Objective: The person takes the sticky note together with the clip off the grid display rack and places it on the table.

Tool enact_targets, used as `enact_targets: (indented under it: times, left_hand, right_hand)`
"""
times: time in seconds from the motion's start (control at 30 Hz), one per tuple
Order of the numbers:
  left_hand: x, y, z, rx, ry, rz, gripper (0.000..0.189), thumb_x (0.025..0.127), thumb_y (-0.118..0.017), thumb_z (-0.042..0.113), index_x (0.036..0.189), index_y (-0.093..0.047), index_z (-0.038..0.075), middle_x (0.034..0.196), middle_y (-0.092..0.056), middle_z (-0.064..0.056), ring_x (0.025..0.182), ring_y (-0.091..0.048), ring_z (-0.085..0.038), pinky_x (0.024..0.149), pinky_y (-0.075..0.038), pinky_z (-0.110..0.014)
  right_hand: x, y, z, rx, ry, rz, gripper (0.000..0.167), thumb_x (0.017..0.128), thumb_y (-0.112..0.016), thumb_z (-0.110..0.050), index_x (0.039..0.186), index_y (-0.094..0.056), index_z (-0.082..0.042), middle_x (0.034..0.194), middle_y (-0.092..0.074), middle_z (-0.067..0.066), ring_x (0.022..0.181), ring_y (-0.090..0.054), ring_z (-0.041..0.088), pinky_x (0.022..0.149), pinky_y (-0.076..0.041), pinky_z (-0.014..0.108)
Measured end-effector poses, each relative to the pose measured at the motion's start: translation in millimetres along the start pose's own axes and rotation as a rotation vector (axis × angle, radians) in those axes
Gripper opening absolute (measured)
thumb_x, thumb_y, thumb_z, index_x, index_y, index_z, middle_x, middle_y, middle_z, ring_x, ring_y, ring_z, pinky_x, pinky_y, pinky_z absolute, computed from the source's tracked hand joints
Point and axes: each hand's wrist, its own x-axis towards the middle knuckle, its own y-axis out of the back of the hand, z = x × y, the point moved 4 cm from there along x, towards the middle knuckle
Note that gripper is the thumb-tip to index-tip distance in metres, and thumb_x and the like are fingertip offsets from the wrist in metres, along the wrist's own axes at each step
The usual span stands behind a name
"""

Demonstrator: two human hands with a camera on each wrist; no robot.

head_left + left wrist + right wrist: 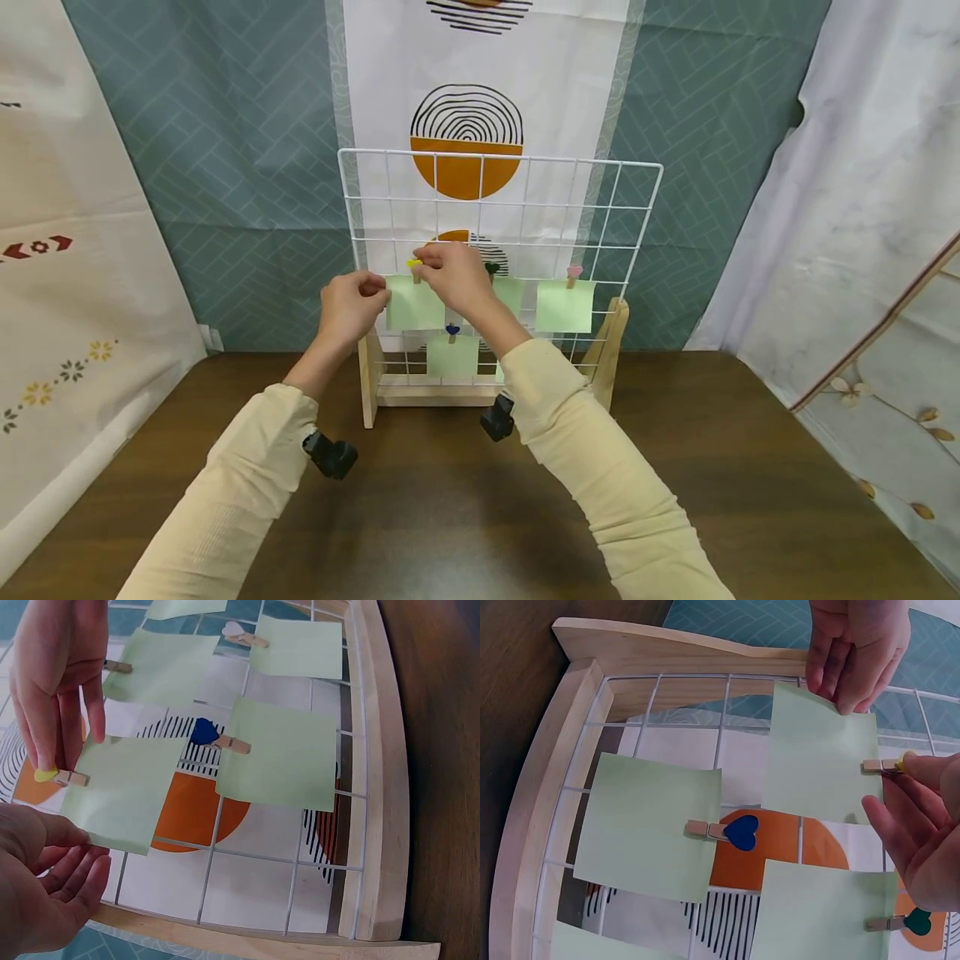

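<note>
Both arms reach forward to the white wire grid (500,200) standing in its wooden stand (369,392) on the brown table (750,467). The right hand (455,277) pinches the yellow-headed wooden clip (58,776) at the top edge of a green note (415,304). The left hand (351,305) pinches that note's left edge. The note hangs between the hands, against the grid.

Head cam looks fwd and down from above the table's near edge at the wire grid (498,242), mid-range. Both wrist cams sit close, rotated sideways; they share the blue-heart clip (204,732) (742,832).
</note>
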Motion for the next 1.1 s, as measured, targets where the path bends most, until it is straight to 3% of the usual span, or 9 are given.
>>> enact_targets:
  times: [0.17, 0.37, 0.6, 0.77, 1.1]
  left_hand:
    - [0.3, -0.5, -0.6, -0.013, 0.000, -0.011, 0.023, 0.093, -0.057, 0.006, 0.108, -0.065, -0.010, 0.097, -0.067, -0.023, 0.085, -0.065, -0.033, 0.063, -0.045, -0.025]
    - [0.2, -0.5, -0.2, -0.007, -0.034, -0.004, 0.020, 0.094, -0.058, 0.007, 0.104, -0.065, -0.010, 0.092, -0.068, -0.023, 0.082, -0.066, -0.032, 0.062, -0.045, -0.025]
    - [0.3, -0.6, 0.5, 0.000, -0.030, -0.002, 0.019, 0.095, -0.058, 0.007, 0.104, -0.065, -0.008, 0.092, -0.067, -0.022, 0.083, -0.066, -0.032, 0.062, -0.045, -0.026]
    - [0.4, -1.6, 1.3, -0.003, -0.030, -0.018, 0.019, 0.095, -0.058, 0.007, 0.104, -0.064, -0.008, 0.092, -0.067, -0.021, 0.085, -0.064, -0.032, 0.065, -0.044, -0.029]
    - [1.2, 0.6, -0.9, 0.013, -0.030, -0.022, 0.019, 0.094, -0.059, 0.008, 0.102, -0.064, -0.008, 0.093, -0.066, -0.021, 0.086, -0.064, -0.032, 0.066, -0.044, -0.030]
  right_hand:
    - [1.9, 0.2, -1.9, -0.073, 0.025, 0.008, 0.027, 0.095, -0.064, -0.022, 0.118, -0.070, -0.010, 0.114, -0.069, 0.003, 0.100, -0.065, 0.017, 0.074, -0.049, 0.024]
    - [5.3, 0.7, -3.9, -0.089, 0.015, 0.006, 0.024, 0.094, -0.065, -0.020, 0.114, -0.072, -0.009, 0.109, -0.071, 0.003, 0.098, -0.066, 0.015, 0.077, -0.049, 0.023]
    - [7.5, -0.3, -3.1, -0.022, -0.039, -0.014, 0.023, 0.095, -0.064, -0.018, 0.113, -0.072, -0.006, 0.107, -0.071, 0.006, 0.061, -0.068, 0.014, 0.057, -0.050, 0.020]
    - [8.1, -1.0, -0.4, -0.047, -0.041, 0.016, 0.020, 0.094, -0.064, -0.017, 0.109, -0.074, -0.007, 0.102, -0.072, 0.004, 0.059, -0.067, 0.013, 0.055, -0.049, 0.019]
    - [4.2, -6.5, 3.7, 0.015, -0.027, 0.128, 0.015, 0.092, -0.066, -0.014, 0.102, -0.075, -0.007, 0.095, -0.073, 0.003, 0.056, -0.064, 0.010, 0.052, -0.047, 0.019]
